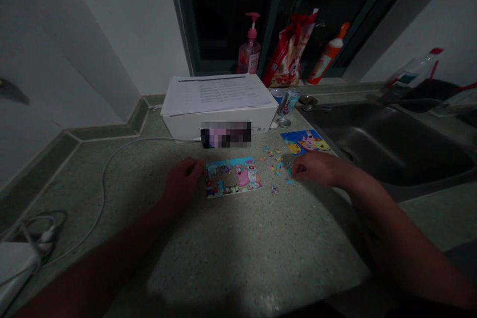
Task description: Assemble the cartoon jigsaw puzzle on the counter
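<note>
A speckled green tabletop (238, 253) fills most of the scene, and a metal sink (391, 146) is set into it on the right. At the far side stands a white box (182, 126) with printed sheets (223, 93) lying on top. Behind it, by the dark window, a red bag (292, 54) leans between a pink pump bottle (249, 55) on its left and an orange bottle (325, 62) on its right.

The left hand (183, 177) is beside the left edge of the puzzle, its fingers curled in; whether they touch the edge or hold anything cannot be told. The right hand (315, 168) is at the right side of the loose pieces, its fingers bent and drawn close together; whether a piece is pinched between them is hidden.

The puzzle (243, 177) lies flat between the hands, cartoon figures filling its right side and border, with a gap in the middle. A blue picture card (305, 142) lies farther right, near the sink. A phone (225, 135), its screen blurred, stands against the box front, and a white cable (103, 189) curves from its left end toward the near left. A can (289, 101) sits right of the box. Smallest are the colourful loose pieces (276, 166), scattered between puzzle and right hand.
</note>
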Demonstrator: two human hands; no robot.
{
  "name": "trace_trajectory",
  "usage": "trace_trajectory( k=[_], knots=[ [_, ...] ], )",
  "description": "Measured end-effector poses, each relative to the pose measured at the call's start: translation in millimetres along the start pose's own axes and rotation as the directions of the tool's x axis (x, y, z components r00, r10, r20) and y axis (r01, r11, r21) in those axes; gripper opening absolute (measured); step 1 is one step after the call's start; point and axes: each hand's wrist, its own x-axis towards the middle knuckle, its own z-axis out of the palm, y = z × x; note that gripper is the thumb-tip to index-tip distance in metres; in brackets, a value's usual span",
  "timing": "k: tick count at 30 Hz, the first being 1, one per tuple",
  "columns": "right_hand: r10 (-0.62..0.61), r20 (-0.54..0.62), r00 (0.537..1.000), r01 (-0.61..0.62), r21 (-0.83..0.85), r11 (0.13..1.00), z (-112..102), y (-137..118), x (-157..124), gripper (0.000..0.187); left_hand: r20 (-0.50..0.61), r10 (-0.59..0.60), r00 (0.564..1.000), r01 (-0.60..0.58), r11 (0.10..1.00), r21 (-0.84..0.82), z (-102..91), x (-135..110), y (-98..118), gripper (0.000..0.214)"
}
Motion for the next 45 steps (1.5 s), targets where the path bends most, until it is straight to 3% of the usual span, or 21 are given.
trace_trajectory(
  k=[5,11,16,21,35,45],
  knots=[
    [0.049,-0.020,0.999,-0.051,-0.082,0.995,-2,11,1,0.026,0.003,-0.006,1.000,0.006,1.000,0.009,0.2,0,0,0.036],
    [-0.038,-0.039,0.999,0.037,-0.029,0.999,1,9,4,0.024,0.003,-0.020,1.000,0.019,0.999,0.026,0.3,1,-1,0.038],
    [-0.010,-0.091,0.996,0.012,0.018,1.000,4,8,6,0.027,0.004,0.003,1.000,-0.003,1.000,0.013,0.5,1,-2,0.037],
    [-0.062,-0.085,0.994,0.064,0.021,0.998,5,4,9,0.032,0.001,0.003,1.000,-0.003,1.000,0.009,0.4,0,-1,0.037],
    [-0.009,-0.038,0.999,0.010,0.033,0.999,3,-2,9,0.017,0.012,0.007,1.000,-0.007,1.000,0.016,1.2,-1,-1,0.038],
    [0.008,-0.040,0.999,-0.002,0.143,0.990,6,0,12,0.014,0.001,0.014,1.000,-0.014,1.000,0.006,3.9,0,-3,0.039]
  ],
)
